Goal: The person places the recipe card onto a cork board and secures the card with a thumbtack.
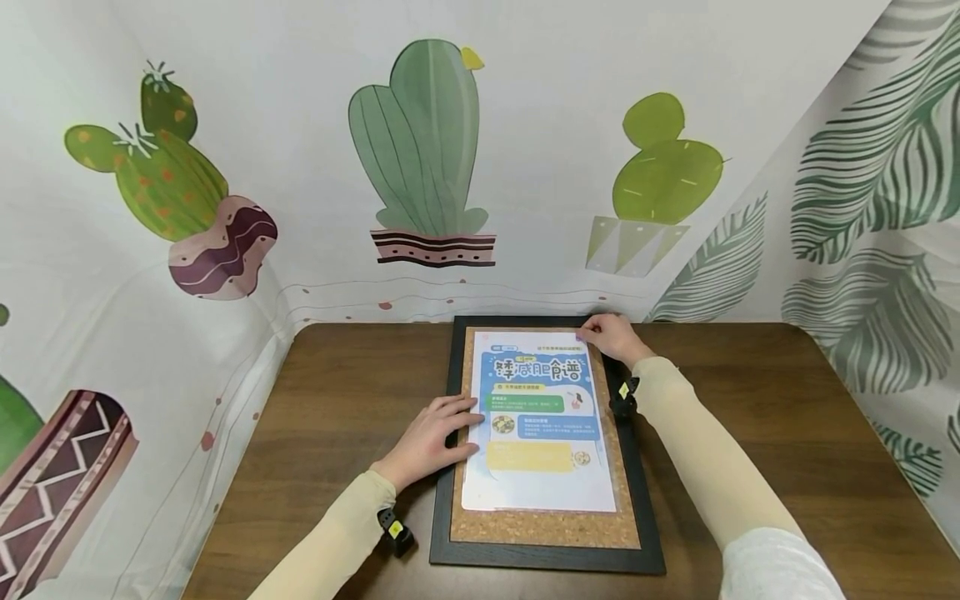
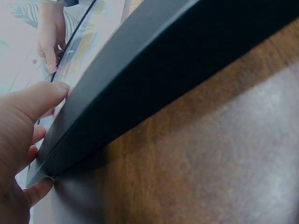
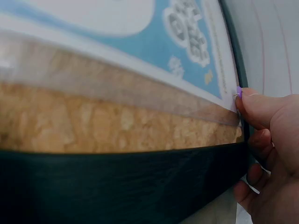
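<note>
- We note a purple pin [image 3: 239, 91] at the top-right corner of the printed sheet [image 1: 540, 492], which lies on the cork board [image 1: 547, 530].
- The right hand [image 1: 617, 337] pinches the pin between thumb and finger. A thin needle shows beside its head; we cannot tell whether it is in the cork.
- Judged risk: pushed at a slant, the needle could bend, or skid on the sheet's glossy clear margin and prick a finger.
- The left hand [image 1: 431, 437] has its fingers spread, thumb apart, tips on the sheet's left edge; it grasps nothing. Uneven pressure there could, we judge, turn the sheet askew.
- A pin set too near the sheet's edge might tear out, in our estimate.
- The raised black frame [image 1: 547, 556] surrounds the cork and stands just beside the right hand, limiting its angle.
- The board rests on the wooden table [image 1: 337, 467]; a hard sideways push could slide it.
- Beyond the frame's far edge, the cactus-print cloth [image 1: 547, 167] leaves the right hand little room.
- Each wrist carries a small black camera [image 1: 395, 533]; the right one could catch the frame.
</note>
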Demonstrator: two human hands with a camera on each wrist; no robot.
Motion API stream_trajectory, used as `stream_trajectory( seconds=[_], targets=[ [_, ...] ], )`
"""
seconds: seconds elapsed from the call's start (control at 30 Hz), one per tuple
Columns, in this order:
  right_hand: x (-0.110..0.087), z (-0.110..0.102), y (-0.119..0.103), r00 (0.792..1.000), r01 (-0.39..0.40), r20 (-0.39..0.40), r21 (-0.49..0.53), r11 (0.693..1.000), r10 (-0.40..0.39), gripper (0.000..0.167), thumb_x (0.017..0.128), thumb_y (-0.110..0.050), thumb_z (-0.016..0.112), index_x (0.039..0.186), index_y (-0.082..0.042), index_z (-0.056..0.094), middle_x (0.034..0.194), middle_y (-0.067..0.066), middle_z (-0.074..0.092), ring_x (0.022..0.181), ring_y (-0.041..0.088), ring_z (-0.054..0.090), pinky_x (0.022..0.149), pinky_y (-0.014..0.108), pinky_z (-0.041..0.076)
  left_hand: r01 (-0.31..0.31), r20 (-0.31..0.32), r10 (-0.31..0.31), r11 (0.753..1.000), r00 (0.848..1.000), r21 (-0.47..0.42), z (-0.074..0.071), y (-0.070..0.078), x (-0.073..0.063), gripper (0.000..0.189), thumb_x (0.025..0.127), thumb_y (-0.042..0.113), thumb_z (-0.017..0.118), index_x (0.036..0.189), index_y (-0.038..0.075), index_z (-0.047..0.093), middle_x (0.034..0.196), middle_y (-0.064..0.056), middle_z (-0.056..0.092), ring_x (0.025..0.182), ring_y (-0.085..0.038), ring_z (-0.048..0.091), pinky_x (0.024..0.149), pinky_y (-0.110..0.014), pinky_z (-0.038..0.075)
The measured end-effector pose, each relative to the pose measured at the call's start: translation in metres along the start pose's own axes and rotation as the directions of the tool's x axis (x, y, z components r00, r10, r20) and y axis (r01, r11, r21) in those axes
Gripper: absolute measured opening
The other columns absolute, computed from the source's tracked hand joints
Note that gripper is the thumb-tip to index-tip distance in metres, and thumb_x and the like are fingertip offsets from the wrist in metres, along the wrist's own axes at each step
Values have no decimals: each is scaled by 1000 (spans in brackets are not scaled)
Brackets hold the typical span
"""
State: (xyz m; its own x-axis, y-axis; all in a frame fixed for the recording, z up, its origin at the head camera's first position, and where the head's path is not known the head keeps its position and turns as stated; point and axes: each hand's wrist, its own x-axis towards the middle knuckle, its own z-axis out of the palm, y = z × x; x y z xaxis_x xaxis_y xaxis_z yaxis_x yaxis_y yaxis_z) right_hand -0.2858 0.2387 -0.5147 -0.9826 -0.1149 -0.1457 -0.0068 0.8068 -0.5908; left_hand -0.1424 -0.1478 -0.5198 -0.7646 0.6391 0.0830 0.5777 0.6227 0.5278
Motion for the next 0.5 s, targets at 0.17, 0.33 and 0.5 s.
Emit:
stream_trajectory(
  seconds=[0.17,0.33,0.5],
  targets=[
    [0,2,3,996,81,-24,-33,996,-81,23,106,-24,61,101,-5,73,107,17,70,113,42,47,102,57,38,0,-3,0,1000,1000,3,1,-1,0,46,97,31,75,139,13,68,156,-10,52,145,-35,43,111,-64,40],
    [-2,4,2,987,148,-47,-73,986,-152,18,105,-21,63,100,-6,71,107,17,72,107,41,51,101,57,37,1,-1,-1,1000,1000,9,1,-1,0,47,97,32,75,139,13,68,156,-10,52,145,-34,43,111,-64,40],
    [-2,5,3,982,173,-54,-113,978,-180,18,105,-20,63,102,-4,71,106,17,72,105,40,52,100,56,37,-1,-3,1,1000,1000,13,1,-1,-1,47,97,32,75,140,13,68,156,-10,52,146,-35,43,111,-64,40]
  ],
)
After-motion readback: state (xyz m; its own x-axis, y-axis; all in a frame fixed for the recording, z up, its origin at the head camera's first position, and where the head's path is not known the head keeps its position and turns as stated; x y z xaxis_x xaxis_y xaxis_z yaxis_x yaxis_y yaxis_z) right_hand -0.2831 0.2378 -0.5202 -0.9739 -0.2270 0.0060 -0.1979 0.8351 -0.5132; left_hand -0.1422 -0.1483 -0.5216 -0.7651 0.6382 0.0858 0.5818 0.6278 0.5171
